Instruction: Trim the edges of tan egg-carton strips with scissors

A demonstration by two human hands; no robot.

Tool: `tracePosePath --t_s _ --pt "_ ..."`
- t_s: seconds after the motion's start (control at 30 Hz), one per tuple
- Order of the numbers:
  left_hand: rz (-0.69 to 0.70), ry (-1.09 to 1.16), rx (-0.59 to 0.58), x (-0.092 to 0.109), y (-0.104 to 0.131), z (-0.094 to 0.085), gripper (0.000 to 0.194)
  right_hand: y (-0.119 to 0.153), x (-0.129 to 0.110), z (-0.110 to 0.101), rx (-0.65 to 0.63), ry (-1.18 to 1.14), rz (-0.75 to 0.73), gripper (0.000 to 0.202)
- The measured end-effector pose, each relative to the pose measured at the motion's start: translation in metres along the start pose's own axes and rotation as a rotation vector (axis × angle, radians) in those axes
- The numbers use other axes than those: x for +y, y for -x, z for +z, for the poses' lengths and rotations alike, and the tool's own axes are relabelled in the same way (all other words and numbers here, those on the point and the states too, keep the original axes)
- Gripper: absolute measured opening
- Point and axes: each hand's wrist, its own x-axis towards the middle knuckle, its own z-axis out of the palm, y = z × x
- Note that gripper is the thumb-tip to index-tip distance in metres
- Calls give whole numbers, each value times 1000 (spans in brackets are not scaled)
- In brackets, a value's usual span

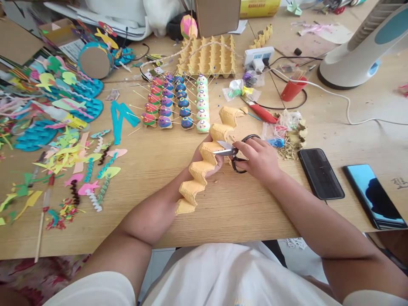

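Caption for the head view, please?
Right hand works scissors at a yellow carton strip held in the left hand.

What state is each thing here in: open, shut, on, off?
Scissors: blades open, in the right hand
Egg-carton strip: held in the left hand
Power strip: plug inserted
Black phone: screen dark
Far-right phone: on or off unclear
Glue bottle: on its side
Red cup: holding sticks

The carton strip (198, 171) hides much of the left hand (218, 164). The picture's edges cut off the white appliance (353, 59) and the cardboard box (15, 42). Lettering on the yellow package (259, 7) is too small to read.
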Motion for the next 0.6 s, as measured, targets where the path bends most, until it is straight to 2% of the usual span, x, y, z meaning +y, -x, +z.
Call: tracePosePath --t_s 0.13,0.33,0.6 --pt "-27 14 0 1 -2 -1 32 0 1 -2 -31 -32 5 40" --pt "-52 58 4 2 2 10 29 0 4 -4 -26 -37 1 42" --pt "-146 164 -45 4 6 15 25 0 10 -2 86 16 -100 33"
